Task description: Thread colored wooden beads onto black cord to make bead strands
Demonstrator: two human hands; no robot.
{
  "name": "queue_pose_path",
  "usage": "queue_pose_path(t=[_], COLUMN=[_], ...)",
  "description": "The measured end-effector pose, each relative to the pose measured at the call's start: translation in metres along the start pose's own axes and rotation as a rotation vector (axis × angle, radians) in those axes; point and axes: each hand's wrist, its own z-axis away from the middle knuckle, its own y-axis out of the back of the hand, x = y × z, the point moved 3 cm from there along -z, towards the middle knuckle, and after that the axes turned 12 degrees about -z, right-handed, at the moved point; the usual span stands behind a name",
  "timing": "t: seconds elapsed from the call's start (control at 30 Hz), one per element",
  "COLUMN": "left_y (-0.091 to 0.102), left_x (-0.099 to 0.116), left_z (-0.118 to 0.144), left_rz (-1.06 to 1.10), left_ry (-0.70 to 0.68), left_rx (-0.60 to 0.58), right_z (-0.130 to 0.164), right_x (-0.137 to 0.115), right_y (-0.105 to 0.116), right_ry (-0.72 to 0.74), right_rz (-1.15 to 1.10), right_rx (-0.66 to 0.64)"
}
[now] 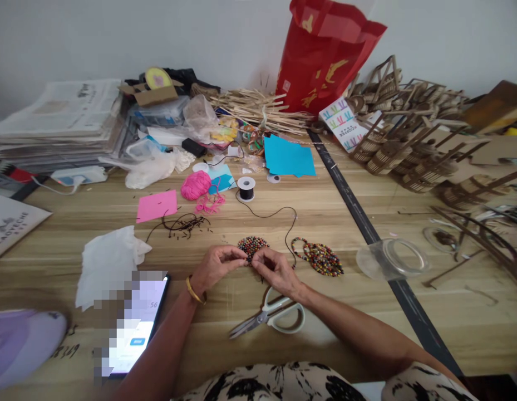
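Left hand (214, 266) and right hand (278, 269) seem mid-stringing at multicoloured beads (253, 243), fingertips close, pinch uncertain from here; the next move needs steadiness.

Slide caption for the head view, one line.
Left hand and right hand close together at a cluster of coloured beads, scissors lying nearby.

The one view here looks out from the person's own head, facing forward and down across the table (320, 217) to the wall (158, 33). It sits close above the left hand (214, 266) and right hand (279, 271), with patterned clothing (275, 384) along its lower edge.
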Motion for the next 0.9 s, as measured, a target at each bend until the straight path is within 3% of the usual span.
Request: queue_pose_path(t=[0.67, 0.9], left_y=[-0.0068, -0.0054], left_x=[0.0001, 0.0045], left_z=[0.0005, 0.0012], left_rz=[-0.053, 0.0], left_ry=[-0.069, -0.01], left_rx=[-0.042, -0.017], right_z=[0.0017, 0.0023], right_x=[0.004, 0.0047], right_y=[-0.002, -0.0021], right_ry=[-0.038, -0.062], right_rz=[0.004, 0.002], right_rx=[-0.009, -0.01])
